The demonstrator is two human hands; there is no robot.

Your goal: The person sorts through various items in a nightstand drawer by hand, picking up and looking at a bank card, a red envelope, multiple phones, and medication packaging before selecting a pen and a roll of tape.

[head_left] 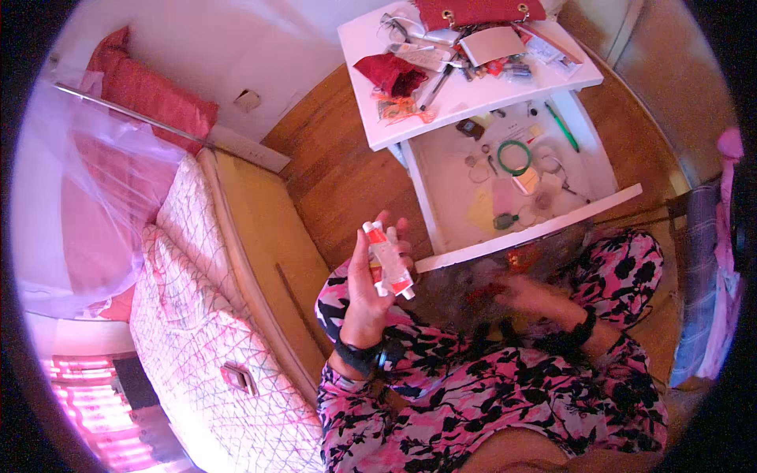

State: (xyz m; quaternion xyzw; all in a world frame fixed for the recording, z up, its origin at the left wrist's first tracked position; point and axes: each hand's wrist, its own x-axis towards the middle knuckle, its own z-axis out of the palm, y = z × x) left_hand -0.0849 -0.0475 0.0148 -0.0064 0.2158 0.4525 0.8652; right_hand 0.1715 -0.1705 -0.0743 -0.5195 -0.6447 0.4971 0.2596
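My left hand [365,293] is raised in front of the open drawer, palm up. Its fingers curl around small red-and-white tubes [389,258] with white ends; how many is hard to make out. Low over my lap, my right hand [535,299] is smeared by motion, and its fingers do not show clearly. Beside it lies a dark, blurred heap [449,296], perhaps a see-through bag, with a red and orange item [519,258] near it. The pulled-out white drawer [536,230] holds a green bangle [514,158], a green pen [562,128] and several small trinkets.
The white nightstand top [386,130] carries a red pouch [392,75], eyeglasses [394,28], pens, papers and a red handbag [481,12]. To the left stands a bed [213,315] with a patterned cover and a phone-like object [239,379]. Clothes [710,292] hang at right.
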